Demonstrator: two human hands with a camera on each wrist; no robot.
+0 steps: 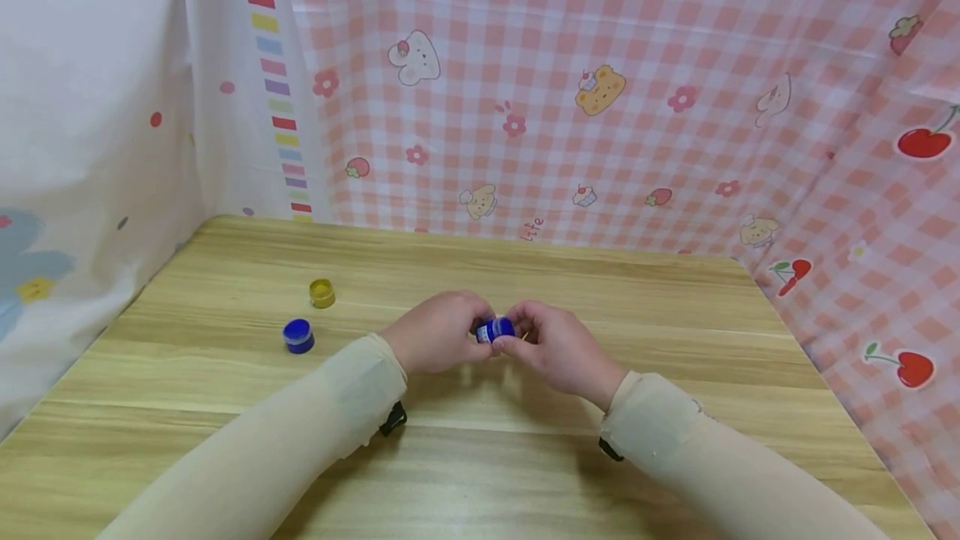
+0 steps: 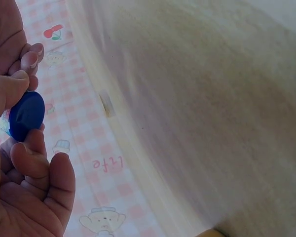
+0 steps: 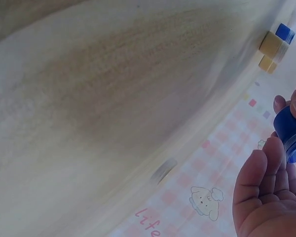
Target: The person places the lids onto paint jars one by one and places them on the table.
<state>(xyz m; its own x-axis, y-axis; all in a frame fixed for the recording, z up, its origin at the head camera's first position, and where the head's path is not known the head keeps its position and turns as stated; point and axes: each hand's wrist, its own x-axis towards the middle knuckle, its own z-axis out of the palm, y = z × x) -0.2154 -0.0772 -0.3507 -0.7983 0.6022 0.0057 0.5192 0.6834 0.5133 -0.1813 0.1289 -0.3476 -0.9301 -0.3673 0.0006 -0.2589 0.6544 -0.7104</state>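
Between the two hands, above the table, is a small blue paint pot (image 1: 496, 329) with a whitish label on its side, tilted over sideways. My left hand (image 1: 442, 330) pinches it from the left with thumb and fingers. From the right, my right hand (image 1: 558, 348) grips its dark blue end between thumb and fingertips. The left wrist view shows the flat round blue face of the pot (image 2: 27, 116), with fingers around its edge. Part of the pot (image 3: 288, 126) is cut off by the frame in the right wrist view.
On the wooden table (image 1: 480, 473), left of the hands, stand another blue pot (image 1: 298, 336) and, behind it, a yellow pot (image 1: 322, 293). A pink checked cloth (image 1: 525, 148) hangs along the table's back and right; a white cloth (image 1: 90, 107) hangs at left.
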